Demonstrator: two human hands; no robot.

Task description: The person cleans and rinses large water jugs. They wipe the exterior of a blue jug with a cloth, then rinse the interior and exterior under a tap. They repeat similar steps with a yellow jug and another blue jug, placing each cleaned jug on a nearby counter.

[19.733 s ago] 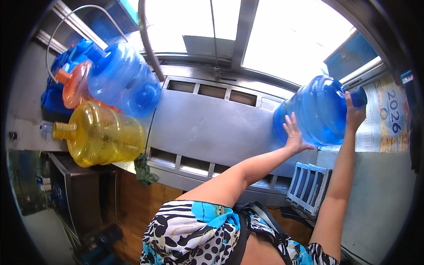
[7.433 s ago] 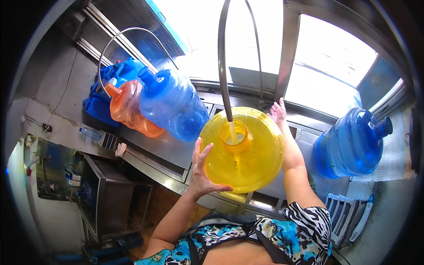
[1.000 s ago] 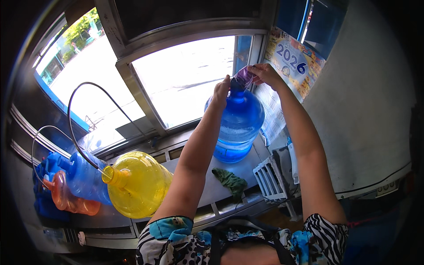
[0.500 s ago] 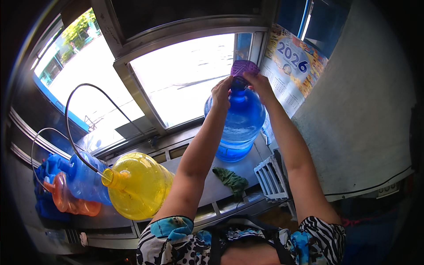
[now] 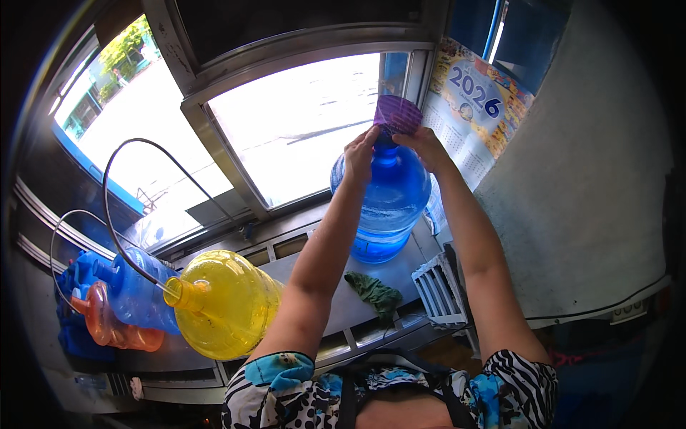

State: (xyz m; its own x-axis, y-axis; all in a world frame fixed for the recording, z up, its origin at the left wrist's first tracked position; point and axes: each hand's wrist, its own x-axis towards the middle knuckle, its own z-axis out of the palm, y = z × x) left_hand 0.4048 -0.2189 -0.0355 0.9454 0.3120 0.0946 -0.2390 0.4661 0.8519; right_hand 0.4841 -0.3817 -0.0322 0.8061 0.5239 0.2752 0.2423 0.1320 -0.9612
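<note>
A blue water jug stands upright on the steel counter by the window. Over its dark capped neck is a translucent purple plastic sleeve, flared at the top. My left hand pinches the sleeve's lower left edge, while my right hand grips it from the right at the neck. A crumpled green cloth lies below the jug. To my left, a yellow jug has a thin tube running into its mouth.
An orange jug, a lighter blue jug and blue containers crowd the left. A white slatted frame sits at the right beside the wall, where a calendar hangs. Window frames border the back.
The purple sleeve has gone from loose beside the neck to upright over it, and both hands have moved lower on it. Earlier my hands were at the yellow jug.
</note>
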